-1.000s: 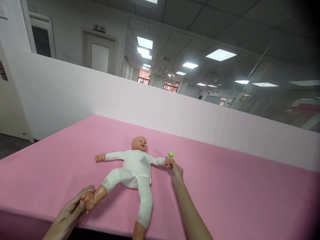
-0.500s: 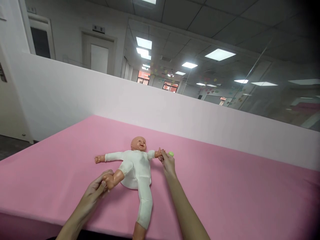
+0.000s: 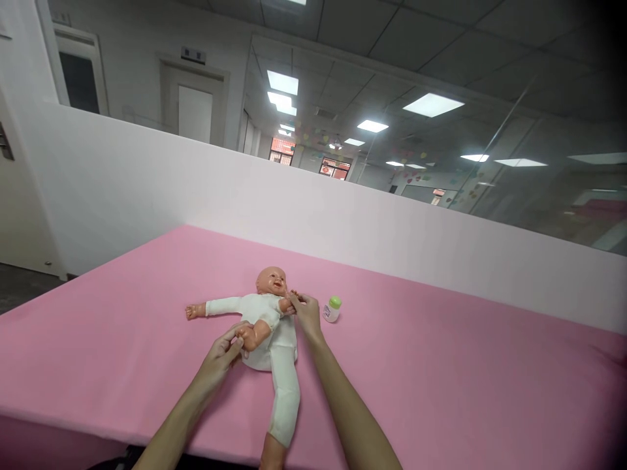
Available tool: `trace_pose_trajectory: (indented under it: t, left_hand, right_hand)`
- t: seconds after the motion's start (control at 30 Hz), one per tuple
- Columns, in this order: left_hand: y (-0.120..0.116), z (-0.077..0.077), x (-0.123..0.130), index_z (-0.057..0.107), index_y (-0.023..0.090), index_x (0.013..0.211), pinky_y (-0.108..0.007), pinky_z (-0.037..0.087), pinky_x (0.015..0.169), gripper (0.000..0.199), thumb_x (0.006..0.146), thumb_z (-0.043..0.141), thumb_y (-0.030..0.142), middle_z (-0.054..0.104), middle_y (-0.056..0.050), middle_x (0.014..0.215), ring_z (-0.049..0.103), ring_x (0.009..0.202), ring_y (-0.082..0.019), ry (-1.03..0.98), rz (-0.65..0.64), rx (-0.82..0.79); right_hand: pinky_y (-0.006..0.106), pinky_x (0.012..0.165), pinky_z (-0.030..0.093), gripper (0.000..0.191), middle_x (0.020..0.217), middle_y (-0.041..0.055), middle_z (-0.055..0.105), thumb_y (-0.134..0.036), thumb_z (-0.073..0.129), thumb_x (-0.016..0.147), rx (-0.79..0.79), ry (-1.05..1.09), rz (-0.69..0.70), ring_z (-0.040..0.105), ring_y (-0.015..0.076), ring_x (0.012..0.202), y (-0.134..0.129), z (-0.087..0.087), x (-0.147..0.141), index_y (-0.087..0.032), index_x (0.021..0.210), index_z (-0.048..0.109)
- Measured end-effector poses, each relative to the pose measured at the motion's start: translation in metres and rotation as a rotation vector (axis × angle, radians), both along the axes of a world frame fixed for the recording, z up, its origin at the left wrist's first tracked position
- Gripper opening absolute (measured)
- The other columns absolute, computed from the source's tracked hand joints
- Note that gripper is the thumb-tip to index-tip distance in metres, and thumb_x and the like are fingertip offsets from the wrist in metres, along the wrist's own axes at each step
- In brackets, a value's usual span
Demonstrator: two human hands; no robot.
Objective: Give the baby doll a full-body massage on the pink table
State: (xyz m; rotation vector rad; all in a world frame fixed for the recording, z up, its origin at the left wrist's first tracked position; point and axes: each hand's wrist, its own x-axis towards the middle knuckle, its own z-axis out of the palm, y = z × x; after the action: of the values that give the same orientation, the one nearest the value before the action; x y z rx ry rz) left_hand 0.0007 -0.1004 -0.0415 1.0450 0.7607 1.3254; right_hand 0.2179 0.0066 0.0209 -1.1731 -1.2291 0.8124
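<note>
One baby doll (image 3: 262,314) in a white one-piece suit, on its back near the middle of the pink-covered desk (image 3: 441,372), head toward the white partition (image 3: 294,241). Item two, the left hand (image 3: 219,363): narrow grip, fingers curled around the doll's raised foot (image 3: 247,338), with that leg bent up over the belly. Item three, the right hand (image 3: 307,316): narrow pinch on the doll's bent arm (image 3: 287,305), folded in toward the chest. Item four, a small bottle (image 3: 332,311) with a green cap, upright on the desk just beside the right hand and touched by neither hand. Handling note: a hold like this probably works best with light fingertip pressure close to each joint, limbs moved slowly along their natural bend, and the torso left flat so the doll does not roll toward the bottle. Condition notes: the doll's hand is mostly hidden by the right fingers, so the exact contact point is hard to make out; the other foot is cut off by the lower frame edge; the bottle's label is too small to read.
</note>
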Motion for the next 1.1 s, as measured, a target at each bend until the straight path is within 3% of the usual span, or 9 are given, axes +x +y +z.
trace_pose_trajectory:
  t: [0.1,0.2,0.33,0.5,0.63,0.77,0.9,1.0,1.1]
  left_hand:
    - [-0.020,0.004,-0.023,0.071,0.020,0.128,-0.030,0.055,0.082,0.069,0.076,0.081,0.065,0.070,-0.011,0.119,0.066,0.095,-0.024,0.007,0.089,-0.096]
    - [-0.045,-0.004,-0.056,0.073,0.022,0.124,-0.036,0.057,0.094,0.074,0.067,0.086,0.066,0.067,-0.011,0.136,0.061,0.124,-0.036,0.044,0.205,-0.191]
    - [-0.075,-0.032,-0.090,0.079,0.022,0.113,-0.047,0.051,0.109,0.075,0.056,0.089,0.070,0.069,-0.012,0.135,0.054,0.136,-0.043,0.042,0.321,-0.262]
    - [-0.103,-0.053,-0.101,0.081,0.027,0.106,-0.051,0.042,0.116,0.061,0.061,0.087,0.068,0.068,-0.008,0.139,0.048,0.143,-0.042,0.054,0.341,-0.345]
    - [-0.097,-0.043,-0.093,0.081,0.025,0.106,-0.048,0.054,0.105,0.068,0.056,0.088,0.070,0.067,-0.009,0.138,0.052,0.138,-0.044,0.039,0.357,-0.331]
    - [-0.071,-0.014,-0.074,0.078,0.020,0.113,-0.042,0.059,0.094,0.078,0.053,0.091,0.069,0.071,-0.013,0.127,0.061,0.123,-0.041,0.040,0.320,-0.247]
    - [-0.040,0.011,-0.045,0.073,0.020,0.122,-0.035,0.057,0.083,0.072,0.067,0.086,0.066,0.071,-0.012,0.115,0.066,0.104,-0.031,0.052,0.158,-0.140]
    - [-0.017,0.011,-0.024,0.071,0.020,0.124,-0.029,0.053,0.077,0.066,0.077,0.080,0.064,0.069,-0.011,0.113,0.063,0.093,-0.024,0.024,0.035,-0.062]
    - [0.002,0.000,-0.008,0.068,0.018,0.128,-0.027,0.049,0.073,0.063,0.083,0.077,0.061,0.066,-0.007,0.094,0.058,0.080,-0.018,-0.004,-0.039,-0.007]
  right_hand:
    - [0.028,0.055,0.051,0.047,0.058,0.0021,0.066,-0.059,0.086,0.062,-0.009,0.129,-0.086,0.060,0.0147,0.053,0.000,0.009,0.029,-0.015,0.062,0.070]
    - [0.029,0.055,0.054,0.045,0.055,0.0004,0.063,-0.054,0.093,0.054,-0.046,0.256,-0.205,0.057,0.0139,0.053,-0.002,0.007,0.070,-0.015,0.063,0.073]
    - [0.028,0.054,0.054,0.041,0.057,0.0022,0.067,-0.043,0.098,0.048,-0.116,0.398,-0.297,0.058,0.0134,0.053,-0.008,-0.020,0.113,-0.013,0.063,0.074]
    - [0.026,0.047,0.054,0.032,0.059,0.0030,0.068,-0.025,0.098,0.048,-0.230,0.580,-0.437,0.058,0.0131,0.049,-0.019,-0.058,0.127,-0.013,0.061,0.071]
    - [0.026,0.053,0.058,0.026,0.064,0.0035,0.070,-0.025,0.095,0.057,-0.205,0.600,-0.417,0.064,0.0151,0.056,-0.017,-0.054,0.119,-0.015,0.065,0.073]
    - [0.027,0.061,0.058,0.031,0.067,0.0025,0.070,-0.036,0.093,0.062,-0.116,0.487,-0.227,0.062,0.0142,0.059,-0.009,-0.022,0.089,-0.014,0.078,0.078]
    - [0.027,0.057,0.053,0.041,0.060,0.0010,0.066,-0.052,0.089,0.064,-0.038,0.258,-0.050,0.058,0.0130,0.055,-0.005,0.002,0.039,-0.013,0.072,0.076]
    - [0.026,0.054,0.049,0.046,0.057,0.0020,0.064,-0.058,0.082,0.069,-0.002,0.101,0.007,0.059,0.0151,0.055,-0.005,0.004,0.005,-0.014,0.062,0.069]
    - [0.025,0.051,0.044,0.046,0.053,0.0014,0.063,-0.057,0.077,0.074,0.012,-0.033,0.022,0.058,0.0149,0.051,-0.006,-0.002,-0.014,-0.015,0.058,0.065]
